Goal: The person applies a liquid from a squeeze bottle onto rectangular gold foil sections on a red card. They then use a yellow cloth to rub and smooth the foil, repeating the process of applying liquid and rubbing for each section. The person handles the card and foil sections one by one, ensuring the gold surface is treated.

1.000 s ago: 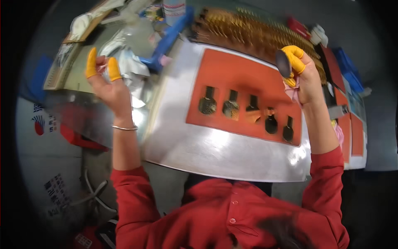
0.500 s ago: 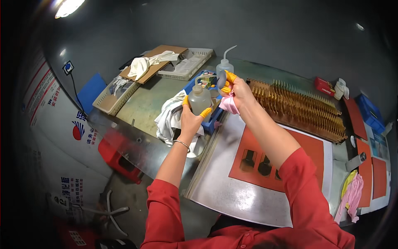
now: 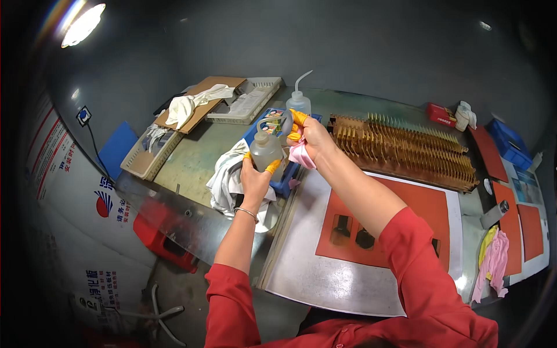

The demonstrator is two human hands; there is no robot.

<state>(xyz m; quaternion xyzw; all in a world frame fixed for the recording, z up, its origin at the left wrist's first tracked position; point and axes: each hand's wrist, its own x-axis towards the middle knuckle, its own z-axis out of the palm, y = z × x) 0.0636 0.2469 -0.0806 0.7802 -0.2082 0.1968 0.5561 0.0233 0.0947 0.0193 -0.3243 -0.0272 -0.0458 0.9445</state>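
Observation:
My left hand (image 3: 255, 181), with yellow finger cots on its tips, is closed around a translucent wash bottle (image 3: 267, 152) and holds it upright. The bottle's bent spout points right, to a small grey pad-like piece (image 3: 286, 122) at my right hand's fingertips. My right hand (image 3: 315, 139), also in yellow finger cots, is closed on that piece and on a pink cloth (image 3: 301, 155) hanging below the palm. A crumpled white cloth (image 3: 225, 180) lies left of the bottle. Behind it sits a blue tray (image 3: 293, 172), partly hidden by the hands.
A second wash bottle (image 3: 299, 103) stands behind. To the right are a brown rack (image 3: 400, 151) of upright golden plates and an orange sheet (image 3: 383, 200) with dark shapes. White baskets (image 3: 264, 95) stand back left; a pink cloth (image 3: 492, 264) hangs at the right edge.
The whole view has shifted a little, so the scene sits further left and lower. My right hand with the grey piece has come slightly closer to the held bottle's spout.

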